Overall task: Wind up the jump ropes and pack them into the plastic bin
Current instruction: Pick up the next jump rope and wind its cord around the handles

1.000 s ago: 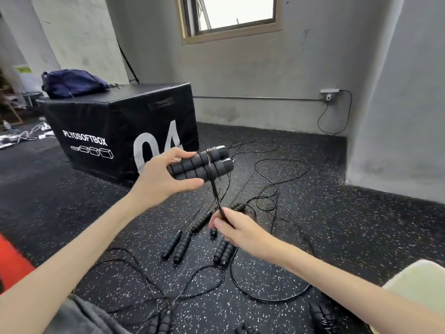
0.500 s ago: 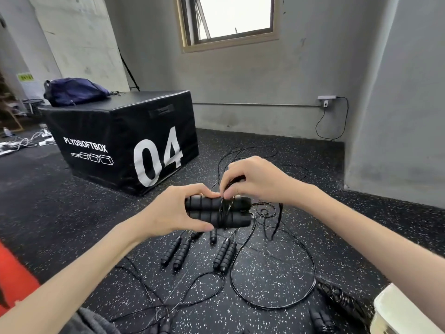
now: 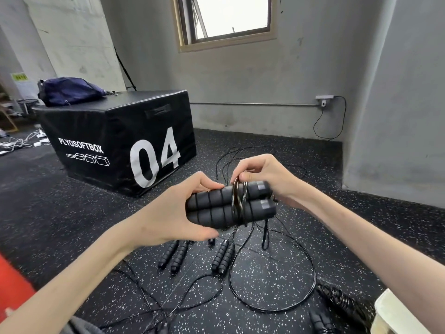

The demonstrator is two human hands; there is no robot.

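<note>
Head view — both hands (image 3: 183, 210) grip paired handles (image 3: 228, 204), cord-wrapped.

Both bare forearms reach forward from the lower corners and meet at chest height in front of the person. The left hand (image 3: 173, 213) is turned palm inward, thumb underneath and fingers curled over the top of the paired jump rope handles (image 3: 231, 204), gripping their left end. The right hand (image 3: 262, 175) arches over from above with its wrist bent down, fingertips pinching the cord (image 3: 238, 201) wound around the handles.
</note>
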